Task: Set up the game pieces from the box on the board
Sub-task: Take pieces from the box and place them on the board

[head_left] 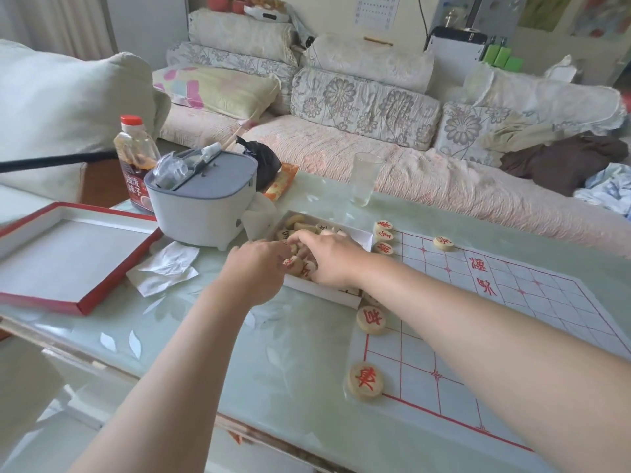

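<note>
Xiangqi pieces [295, 221] mostly lie in the box [324, 291], ten o'clock of the board [532, 302]. Picking step: my left hand [254, 271] pinches one; my right hand [333, 259] grip, cannot tell. Next: place it on a vacant point.

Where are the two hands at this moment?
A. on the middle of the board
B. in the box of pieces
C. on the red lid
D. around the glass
B: the left hand and the right hand both reach into the white box, over the pieces that lie in it.
</note>
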